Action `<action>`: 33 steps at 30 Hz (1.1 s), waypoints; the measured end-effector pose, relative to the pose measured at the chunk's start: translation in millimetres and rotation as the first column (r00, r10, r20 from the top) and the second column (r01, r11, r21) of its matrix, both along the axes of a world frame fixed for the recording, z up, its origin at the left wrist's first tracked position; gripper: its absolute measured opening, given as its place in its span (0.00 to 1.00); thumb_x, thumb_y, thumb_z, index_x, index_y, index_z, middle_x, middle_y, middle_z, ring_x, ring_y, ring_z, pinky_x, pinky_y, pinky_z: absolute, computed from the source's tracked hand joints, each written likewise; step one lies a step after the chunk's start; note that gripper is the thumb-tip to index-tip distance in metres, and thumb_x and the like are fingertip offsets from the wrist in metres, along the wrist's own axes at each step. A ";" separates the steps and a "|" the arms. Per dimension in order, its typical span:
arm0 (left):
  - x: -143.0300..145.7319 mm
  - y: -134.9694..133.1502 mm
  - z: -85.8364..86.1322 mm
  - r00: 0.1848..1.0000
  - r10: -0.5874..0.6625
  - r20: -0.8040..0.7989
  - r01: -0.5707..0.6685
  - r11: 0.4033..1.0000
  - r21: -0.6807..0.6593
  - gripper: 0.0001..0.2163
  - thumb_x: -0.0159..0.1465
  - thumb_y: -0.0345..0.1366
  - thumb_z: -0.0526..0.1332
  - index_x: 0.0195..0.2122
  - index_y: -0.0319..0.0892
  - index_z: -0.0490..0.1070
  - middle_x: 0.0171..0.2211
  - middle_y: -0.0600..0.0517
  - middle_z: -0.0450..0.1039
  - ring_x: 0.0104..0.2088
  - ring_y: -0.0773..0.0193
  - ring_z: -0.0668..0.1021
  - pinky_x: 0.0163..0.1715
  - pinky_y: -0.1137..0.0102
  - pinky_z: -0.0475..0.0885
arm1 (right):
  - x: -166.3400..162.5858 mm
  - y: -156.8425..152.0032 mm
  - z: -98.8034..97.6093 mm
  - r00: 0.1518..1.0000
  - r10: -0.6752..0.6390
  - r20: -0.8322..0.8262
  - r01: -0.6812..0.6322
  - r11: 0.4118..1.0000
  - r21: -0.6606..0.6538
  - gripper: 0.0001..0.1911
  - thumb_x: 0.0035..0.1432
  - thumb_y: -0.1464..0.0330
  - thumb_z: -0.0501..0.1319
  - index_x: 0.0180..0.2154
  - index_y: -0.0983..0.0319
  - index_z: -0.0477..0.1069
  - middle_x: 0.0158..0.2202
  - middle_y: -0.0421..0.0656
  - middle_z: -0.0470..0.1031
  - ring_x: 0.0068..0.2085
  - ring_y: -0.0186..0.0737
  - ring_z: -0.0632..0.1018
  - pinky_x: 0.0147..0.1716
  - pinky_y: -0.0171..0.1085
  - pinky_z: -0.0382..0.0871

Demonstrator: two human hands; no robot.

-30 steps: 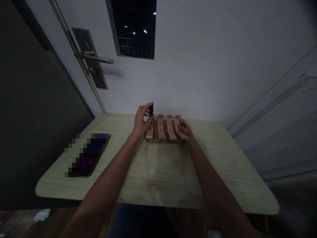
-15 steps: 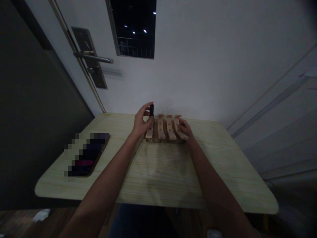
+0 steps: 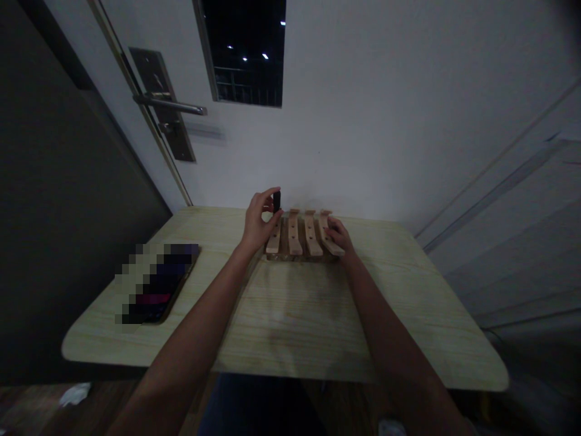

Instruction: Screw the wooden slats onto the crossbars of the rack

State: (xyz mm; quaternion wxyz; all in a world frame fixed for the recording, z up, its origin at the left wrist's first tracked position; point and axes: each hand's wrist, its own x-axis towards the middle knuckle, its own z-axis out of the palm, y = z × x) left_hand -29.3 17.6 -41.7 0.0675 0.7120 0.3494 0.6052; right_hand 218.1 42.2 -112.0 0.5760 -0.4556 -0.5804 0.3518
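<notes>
Near the table's back edge lies a low brown base, which looks shiny along its front (image 3: 299, 258). Across it run several pale wooden slats (image 3: 311, 233) with small holes and raised far ends. My left hand (image 3: 259, 223) is closed at the leftmost slat (image 3: 274, 242). Between its fingertips and thumb stands a small upright black piece (image 3: 276, 201); its lower end is partly hidden by the thumb. My right hand (image 3: 341, 233) is closed round the right side, its fingers against the rightmost slat (image 3: 330, 242), which sits at an angle.
A phone (image 3: 170, 287) with a partly blurred picture lies on the left of the wood-grain table (image 3: 299, 327). Right behind the table stands a white door (image 3: 363, 121) with a metal handle (image 3: 172, 106) and a dark window (image 3: 247, 54).
Both hands keep their places on the slatted piece and the black piece stays in my left fingers. The whole view has shifted very slightly.
</notes>
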 end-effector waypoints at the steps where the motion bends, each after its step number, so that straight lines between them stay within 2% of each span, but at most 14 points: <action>1: 0.0 0.0 -0.1 1.000 -0.007 0.002 0.007 1.000 -0.004 0.23 0.58 0.33 0.62 0.55 0.49 0.62 0.42 0.51 0.66 0.37 0.68 0.71 0.36 0.70 0.73 | -0.4 0.0 0.1 1.000 0.000 -0.007 0.000 1.000 -0.005 0.19 0.38 0.59 0.60 0.36 0.57 0.67 0.41 0.45 0.74 0.42 0.45 0.73 0.48 0.49 0.66; 9: 1.2 -3.3 1.7 0.998 -0.051 0.044 0.053 0.998 -0.045 0.28 0.58 0.33 0.61 0.59 0.47 0.55 0.44 0.49 0.69 0.33 0.70 0.73 0.38 0.71 0.74 | -2.8 -3.4 3.8 1.000 -0.002 -0.017 0.002 1.000 -0.019 0.21 0.37 0.58 0.60 0.37 0.57 0.66 0.41 0.45 0.73 0.43 0.46 0.72 0.48 0.48 0.65; 14: 3.0 -9.3 4.7 0.990 -0.124 0.069 0.129 0.989 -0.072 0.23 0.60 0.32 0.58 0.57 0.46 0.57 0.42 0.49 0.70 0.36 0.68 0.76 0.40 0.70 0.74 | -2.8 -5.7 7.4 1.000 -0.010 -0.002 0.010 1.000 -0.029 0.21 0.37 0.58 0.59 0.37 0.57 0.65 0.42 0.45 0.72 0.45 0.46 0.72 0.49 0.48 0.64; 17: 2.4 -9.3 4.3 0.987 -0.161 0.030 0.163 0.984 -0.066 0.21 0.62 0.32 0.56 0.57 0.47 0.58 0.43 0.49 0.70 0.39 0.67 0.76 0.43 0.68 0.73 | -2.7 -6.8 8.8 1.000 -0.005 0.010 0.005 0.999 -0.032 0.20 0.37 0.58 0.59 0.37 0.57 0.65 0.42 0.45 0.72 0.44 0.46 0.71 0.48 0.48 0.64; 20: 1.3 -6.8 3.3 0.997 -0.076 -0.026 0.076 0.997 -0.019 0.21 0.61 0.33 0.58 0.56 0.48 0.60 0.44 0.49 0.67 0.41 0.65 0.73 0.41 0.68 0.73 | -2.8 -7.7 9.3 1.000 0.007 0.029 -0.007 1.000 -0.026 0.20 0.39 0.58 0.59 0.37 0.57 0.66 0.41 0.45 0.73 0.44 0.47 0.71 0.47 0.48 0.64; 24: 0.3 -3.5 1.8 0.997 0.053 -0.060 -0.051 0.998 0.029 0.22 0.59 0.34 0.61 0.55 0.49 0.62 0.40 0.51 0.64 0.35 0.67 0.69 0.37 0.69 0.72 | -2.6 -8.4 10.0 0.998 0.024 0.061 -0.023 1.000 -0.011 0.17 0.44 0.58 0.59 0.38 0.56 0.68 0.39 0.44 0.74 0.45 0.46 0.71 0.46 0.46 0.65; 29: -0.2 -2.3 0.1 0.997 0.030 -0.068 -0.029 0.999 0.023 0.23 0.60 0.35 0.60 0.57 0.49 0.60 0.40 0.50 0.65 0.37 0.66 0.69 0.36 0.70 0.72 | -2.7 -7.9 9.1 0.998 0.031 0.058 -0.030 0.999 -0.015 0.17 0.45 0.59 0.59 0.38 0.56 0.68 0.40 0.44 0.74 0.45 0.46 0.71 0.46 0.46 0.65; 33: 1.1 -4.5 1.2 0.997 0.009 -0.081 -0.007 1.000 0.023 0.24 0.61 0.35 0.58 0.59 0.48 0.57 0.44 0.49 0.67 0.37 0.66 0.71 0.37 0.69 0.72 | -3.6 -7.4 7.2 0.999 0.004 -0.037 -0.006 0.999 -0.043 0.18 0.39 0.59 0.60 0.37 0.57 0.67 0.41 0.44 0.73 0.46 0.47 0.71 0.49 0.48 0.63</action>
